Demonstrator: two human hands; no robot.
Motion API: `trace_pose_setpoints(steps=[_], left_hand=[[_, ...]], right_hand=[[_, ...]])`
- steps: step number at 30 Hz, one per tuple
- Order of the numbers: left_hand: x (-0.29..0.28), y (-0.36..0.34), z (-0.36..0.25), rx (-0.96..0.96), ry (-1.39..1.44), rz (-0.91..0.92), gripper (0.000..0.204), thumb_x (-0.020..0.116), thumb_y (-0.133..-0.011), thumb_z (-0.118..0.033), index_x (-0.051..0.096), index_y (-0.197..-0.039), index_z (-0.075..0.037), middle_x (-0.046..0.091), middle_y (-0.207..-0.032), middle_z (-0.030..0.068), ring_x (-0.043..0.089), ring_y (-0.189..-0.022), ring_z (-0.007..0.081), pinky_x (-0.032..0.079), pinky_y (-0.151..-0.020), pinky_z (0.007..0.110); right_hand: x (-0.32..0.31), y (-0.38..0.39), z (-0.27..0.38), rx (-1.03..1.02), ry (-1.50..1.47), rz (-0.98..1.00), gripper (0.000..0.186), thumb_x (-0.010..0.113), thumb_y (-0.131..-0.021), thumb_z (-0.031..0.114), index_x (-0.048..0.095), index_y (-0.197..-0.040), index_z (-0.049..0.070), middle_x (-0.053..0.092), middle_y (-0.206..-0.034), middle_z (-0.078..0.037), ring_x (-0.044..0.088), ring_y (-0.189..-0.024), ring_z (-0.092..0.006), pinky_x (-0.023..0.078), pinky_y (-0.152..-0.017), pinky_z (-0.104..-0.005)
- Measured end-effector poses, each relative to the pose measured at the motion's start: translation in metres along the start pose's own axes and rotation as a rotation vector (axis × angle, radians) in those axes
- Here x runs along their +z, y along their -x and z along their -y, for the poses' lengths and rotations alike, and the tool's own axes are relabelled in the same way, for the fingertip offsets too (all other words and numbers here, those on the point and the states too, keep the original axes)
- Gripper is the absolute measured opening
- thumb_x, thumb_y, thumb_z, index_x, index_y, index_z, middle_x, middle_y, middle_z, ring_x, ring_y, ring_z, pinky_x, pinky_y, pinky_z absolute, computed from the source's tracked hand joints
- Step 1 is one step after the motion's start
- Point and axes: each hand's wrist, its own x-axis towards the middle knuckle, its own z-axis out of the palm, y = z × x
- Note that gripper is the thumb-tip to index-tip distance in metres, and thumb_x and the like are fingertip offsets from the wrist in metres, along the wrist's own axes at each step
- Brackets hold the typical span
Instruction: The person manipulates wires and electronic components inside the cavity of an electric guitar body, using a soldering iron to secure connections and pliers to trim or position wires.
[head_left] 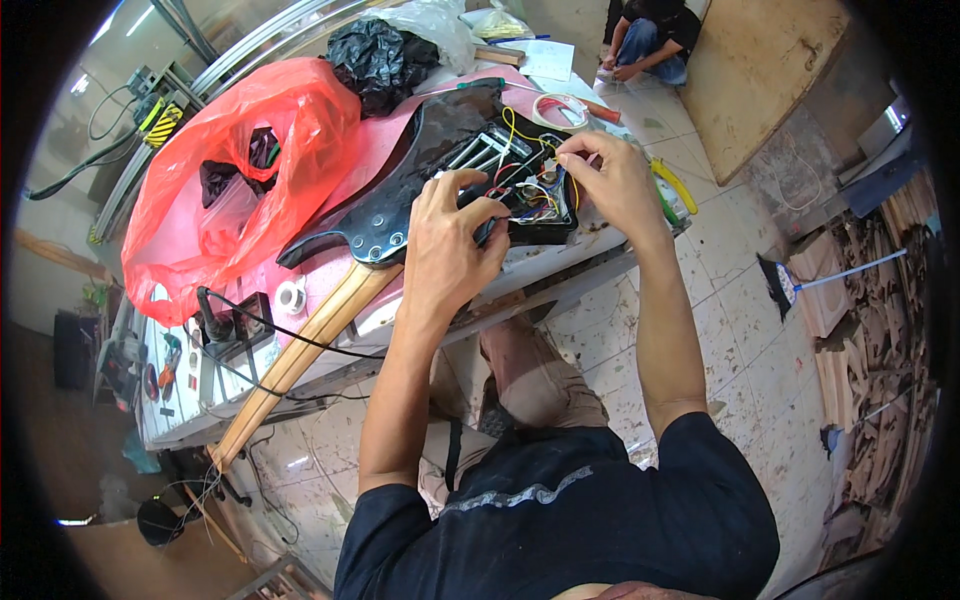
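Shirt (560,535), 2 hands (447,232) (612,180) at wires (545,203)

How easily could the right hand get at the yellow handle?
Fairly easily, it seems: the yellow handle lies just beside the right hand, with nothing visible blocking the way, though that hand would likely have to leave the wires.

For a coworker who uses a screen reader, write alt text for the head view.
The wearer's left hand and right hand are at the exposed wires of a dark guitar lying on a bench, its pale neck jutting past the edge. A red bag sits on the bench at left; beyond it, another person crouches or sits low.
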Motion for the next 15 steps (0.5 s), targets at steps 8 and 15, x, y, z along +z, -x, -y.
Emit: trace_pose_setpoints(steps=[8, 15], left_hand=[[0.0, 0.0, 0.0, -0.018, -0.011, 0.018, 0.017, 0.077, -0.076, -0.008, 0.079, -0.093, -0.008, 0.067, -0.123, 0.0137, 0.062, -0.115, 0.0348, 0.049, -0.1, 0.045], [0.002, 0.0, 0.002, 0.026, 0.037, -0.007, 0.018, 0.076, -0.073, -0.006, 0.078, -0.091, -0.008, 0.065, -0.121, 0.0139, 0.06, -0.111, 0.0348, 0.048, -0.096, 0.045]], right_hand=[[-0.017, 0.011, 0.004, 0.02, 0.03, 0.032, 0.018, 0.073, -0.092, 0.017, 0.074, -0.098, 0.001, 0.075, -0.093, -0.01, 0.068, -0.075, -0.0226, 0.053, -0.071, -0.0353], [-0.012, 0.014, 0.013, -0.051, 0.009, 0.194, 0.021, 0.075, -0.089, 0.023, 0.075, -0.094, 0.002, 0.07, -0.088, -0.013, 0.068, -0.076, -0.0264, 0.053, -0.072, -0.0395]])
